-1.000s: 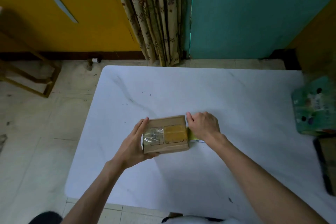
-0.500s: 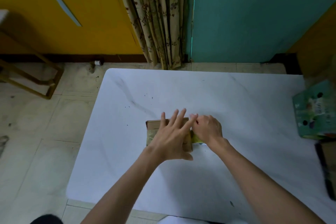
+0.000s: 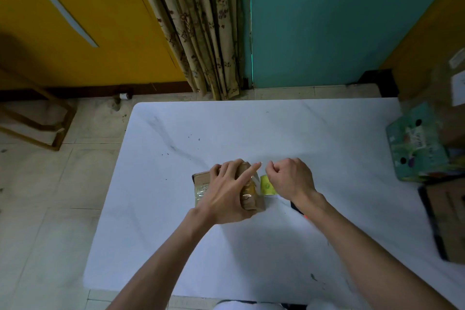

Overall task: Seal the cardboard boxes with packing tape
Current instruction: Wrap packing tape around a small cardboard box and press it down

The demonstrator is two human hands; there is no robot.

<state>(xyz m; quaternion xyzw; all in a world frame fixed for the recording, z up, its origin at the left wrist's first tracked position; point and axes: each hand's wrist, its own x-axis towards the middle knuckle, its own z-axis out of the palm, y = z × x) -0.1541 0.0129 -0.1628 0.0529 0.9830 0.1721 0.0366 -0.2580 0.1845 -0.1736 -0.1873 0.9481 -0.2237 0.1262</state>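
While the box [image 3: 201, 176] sits mid-counter [image 3: 251, 259], the left hand [image 3: 226, 191] covers it, grip wrapped round it, index finger straight. Right hand [image 3: 292, 178] is just beside, grip pinching clear tape [image 3: 254, 180] off the box. Yellow roll [image 3: 267, 185] lies under that hand.

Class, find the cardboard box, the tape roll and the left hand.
cardboard box [image 3: 201, 178], head view, bare left end.
tape roll [image 3: 268, 185], head view, yellow side.
left hand [image 3: 224, 194], head view, back of hand.
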